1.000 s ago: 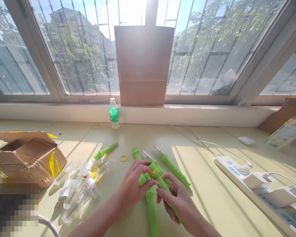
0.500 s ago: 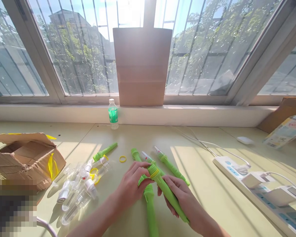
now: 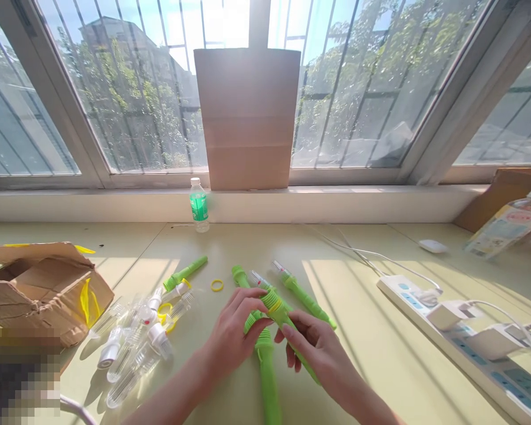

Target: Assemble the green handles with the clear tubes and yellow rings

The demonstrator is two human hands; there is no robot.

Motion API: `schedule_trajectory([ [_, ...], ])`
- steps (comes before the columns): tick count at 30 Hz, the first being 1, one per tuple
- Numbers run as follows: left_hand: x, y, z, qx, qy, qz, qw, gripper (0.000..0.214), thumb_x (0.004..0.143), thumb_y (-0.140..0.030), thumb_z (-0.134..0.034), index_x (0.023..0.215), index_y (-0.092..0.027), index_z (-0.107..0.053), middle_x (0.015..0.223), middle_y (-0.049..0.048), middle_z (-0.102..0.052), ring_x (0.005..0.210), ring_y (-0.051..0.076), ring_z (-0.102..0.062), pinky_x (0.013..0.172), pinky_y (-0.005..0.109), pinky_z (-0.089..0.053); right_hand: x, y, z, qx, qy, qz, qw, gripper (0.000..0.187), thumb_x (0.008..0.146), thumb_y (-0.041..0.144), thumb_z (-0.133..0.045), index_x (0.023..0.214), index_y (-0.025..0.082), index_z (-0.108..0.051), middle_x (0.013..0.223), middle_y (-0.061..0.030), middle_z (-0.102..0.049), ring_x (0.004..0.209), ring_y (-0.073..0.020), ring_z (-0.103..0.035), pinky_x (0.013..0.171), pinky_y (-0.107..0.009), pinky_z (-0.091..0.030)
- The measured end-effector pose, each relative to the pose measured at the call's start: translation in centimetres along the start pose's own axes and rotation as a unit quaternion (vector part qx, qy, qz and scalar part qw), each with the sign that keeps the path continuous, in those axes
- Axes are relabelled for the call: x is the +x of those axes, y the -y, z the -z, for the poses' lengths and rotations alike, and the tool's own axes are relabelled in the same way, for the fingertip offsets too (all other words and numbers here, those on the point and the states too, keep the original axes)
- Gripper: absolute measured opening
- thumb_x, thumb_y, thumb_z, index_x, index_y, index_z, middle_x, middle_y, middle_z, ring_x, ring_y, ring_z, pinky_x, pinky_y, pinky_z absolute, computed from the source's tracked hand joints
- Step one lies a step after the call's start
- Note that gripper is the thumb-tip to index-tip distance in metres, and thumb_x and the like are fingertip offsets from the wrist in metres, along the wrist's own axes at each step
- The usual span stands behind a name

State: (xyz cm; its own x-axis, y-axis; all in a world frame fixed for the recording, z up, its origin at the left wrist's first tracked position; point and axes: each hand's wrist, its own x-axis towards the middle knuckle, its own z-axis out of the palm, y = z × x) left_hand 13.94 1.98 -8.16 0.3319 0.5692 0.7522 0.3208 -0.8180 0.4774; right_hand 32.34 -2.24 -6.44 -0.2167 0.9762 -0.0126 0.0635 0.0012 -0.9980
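The window (image 3: 137, 100) fills the top of the frame, the table (image 3: 358, 372) most of the lower half. A cardboard sheet (image 3: 248, 118) stands upright at upper centre, the open box (image 3: 22, 310) sits at the left edge, and the power strip (image 3: 396, 284) slants down the right side.

At lower centre, the right hand (image 3: 316, 348) pinches the held tube (image 3: 281, 316), thumb laid over its green body and fingers behind. The left hand (image 3: 236, 324) curls at the threaded end, forefinger at the upper edge and thumb below; I cannot tell how firmly they press. Another thread shows under that palm, perhaps a second tube's.

More green tubes lie nearby: one (image 3: 269, 378) running to the bottom edge, another (image 3: 301, 294) with a clear tip right of centre. The clear tubes (image 3: 126, 383) are heaped at lower left.

Smallest are the rings: a loose ring (image 3: 216, 290) near centre, and the fitted ring (image 3: 275, 306) around the held tube, just below its thread. To seat that one well, I would keep the right grip steady on the body, press evenly around the band with left thumb and forefinger, and check that it sits square, without twist.
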Motion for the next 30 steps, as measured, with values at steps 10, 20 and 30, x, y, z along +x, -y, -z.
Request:
schedule_trajectory([
  [10,0.0,-0.1,0.2,-0.007,0.021,0.024,0.999,0.017,0.087,-0.022,-0.067,0.097,-0.022,-0.054,0.115,0.009,-0.064,0.108,0.022,-0.062,0.087,0.034,-0.054,-0.3,-0.9,-0.5,0.033,-0.013,-0.082,0.996,0.038,0.082,0.052,-0.068,0.096,0.025,-0.046,0.075,0.0066,-0.063,0.027,-0.0011,-0.035,0.027,-0.016,-0.018],
  [20,-0.2,0.5,0.0,0.036,0.024,-0.008,0.999,0.015,0.09,-0.013,-0.06,0.1,-0.022,-0.054,0.114,0.0086,-0.064,0.105,0.02,-0.061,0.087,0.034,-0.054,0.2,0.4,0.1,0.009,0.029,-0.025,0.999,0.04,0.089,0.057,-0.056,0.081,0.018,-0.062,0.077,-0.0009,-0.063,0.051,-0.009,-0.054,0.045,-0.022,-0.04],
  [30,-0.4,0.7,-0.1,0.018,0.006,0.0,1.0,0.016,0.09,-0.011,-0.061,0.099,-0.021,-0.054,0.112,0.0075,-0.065,0.102,0.019,-0.061,0.084,0.033,-0.054,-0.2,-0.1,-0.5,0.025,-0.022,-0.072,0.997,0.035,0.079,0.051,-0.07,0.087,0.023,-0.051,0.076,0.0067,-0.053,0.035,-0.0036,-0.043,0.03,-0.018,-0.027],
])
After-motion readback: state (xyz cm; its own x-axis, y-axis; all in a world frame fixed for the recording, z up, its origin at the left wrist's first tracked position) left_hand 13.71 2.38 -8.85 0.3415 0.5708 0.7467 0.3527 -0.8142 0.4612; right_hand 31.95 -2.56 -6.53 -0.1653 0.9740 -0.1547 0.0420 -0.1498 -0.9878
